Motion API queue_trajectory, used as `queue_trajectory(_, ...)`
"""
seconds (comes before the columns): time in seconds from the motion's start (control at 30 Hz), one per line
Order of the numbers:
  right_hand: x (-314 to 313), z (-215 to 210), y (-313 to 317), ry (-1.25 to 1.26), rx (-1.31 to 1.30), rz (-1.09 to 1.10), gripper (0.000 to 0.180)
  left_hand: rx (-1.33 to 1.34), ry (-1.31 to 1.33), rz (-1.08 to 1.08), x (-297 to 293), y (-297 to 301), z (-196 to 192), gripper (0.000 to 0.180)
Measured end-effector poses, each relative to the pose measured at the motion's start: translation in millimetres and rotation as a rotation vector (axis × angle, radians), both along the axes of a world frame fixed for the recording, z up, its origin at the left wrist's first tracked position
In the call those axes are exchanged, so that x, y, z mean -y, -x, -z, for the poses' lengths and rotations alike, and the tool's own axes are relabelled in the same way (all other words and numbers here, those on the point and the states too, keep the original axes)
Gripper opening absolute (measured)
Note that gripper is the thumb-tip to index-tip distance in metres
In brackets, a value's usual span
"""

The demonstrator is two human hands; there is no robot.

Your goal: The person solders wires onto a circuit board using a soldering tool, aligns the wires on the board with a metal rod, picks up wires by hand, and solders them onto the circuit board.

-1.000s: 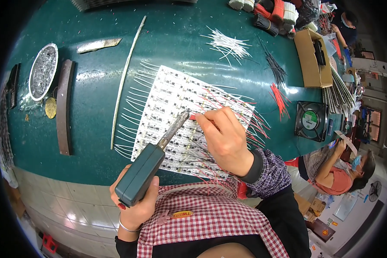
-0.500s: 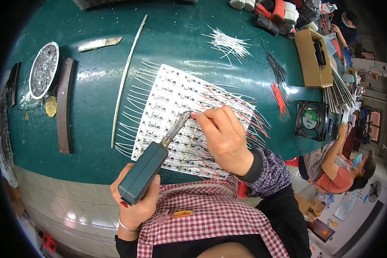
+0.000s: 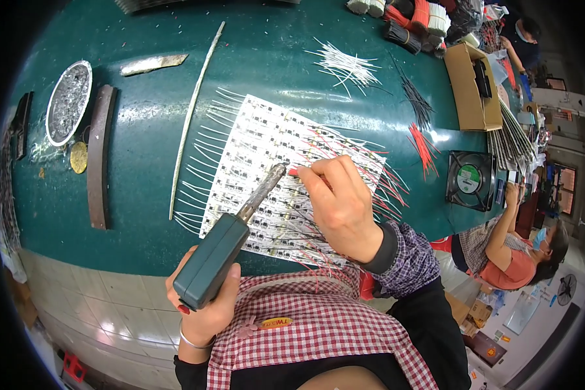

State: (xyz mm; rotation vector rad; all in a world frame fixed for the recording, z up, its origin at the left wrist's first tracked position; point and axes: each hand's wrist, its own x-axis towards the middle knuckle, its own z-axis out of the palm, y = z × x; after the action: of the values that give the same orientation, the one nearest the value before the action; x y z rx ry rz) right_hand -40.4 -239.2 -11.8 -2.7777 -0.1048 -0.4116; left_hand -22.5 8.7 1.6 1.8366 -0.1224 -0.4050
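Grasping iron point(image 3: 221, 244) in left hand point(image 3: 208, 318) and, in right hand point(image 3: 344, 211), pinching red wire point(image 3: 293, 172), likely light and limp, best held close to its end.

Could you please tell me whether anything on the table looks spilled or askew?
Possibly: silvery residue marks the table just outside the dish, so it looks spilled. The circuit sheet also lies at a slant, its near edge sloping. Nothing looks plainly damaged.
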Motion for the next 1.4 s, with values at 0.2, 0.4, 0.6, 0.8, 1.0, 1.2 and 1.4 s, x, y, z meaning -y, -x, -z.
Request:
queue_trajectory(0.2,0.5,0.3,0.7,-0.014,-0.006,-0.006,0.039,0.096,-0.019,0.083,5.4,-5.9,1.1,0.017)
queue_trajectory(0.4,2.5,-2.3,1.3,0.025,-0.044,-0.045,0.031,0.086,-0.04,0.086,-0.3,-2.3,6.0,0.015)
queue_trajectory(0.6,0.9,-1.6,0.5,-0.007,-0.016,-0.008,0.036,0.103,-0.042,-0.278,-10.9,1.1,-6.9,0.035)
queue_trajectory(0.8,-2.9,-6.4,-1.5,-0.022,-0.041,0.014,0.032,0.578,-0.199,-0.565,-77.7,-51.7,-48.8,0.042)
queue_trajectory(1.0,-5.9,-10.3,-5.1,-0.026,-0.033,-0.013,0.028,0.953,-0.51,-0.613,-133.1,-116.8,-85.1,0.014)
queue_trajectory(1.2,-5.7,-6.2,-7.8,-0.04,0.012,-0.016,0.026,0.55,-0.294,-0.66,-107.0,-124.8,-8.8,0.027)
queue_trajectory(1.4,0.3,-6.8,-1.6,-0.039,0.089,-0.028,0.027,0.15,0.336,-0.498,-76.8,-65.0,-25.2,0.048)
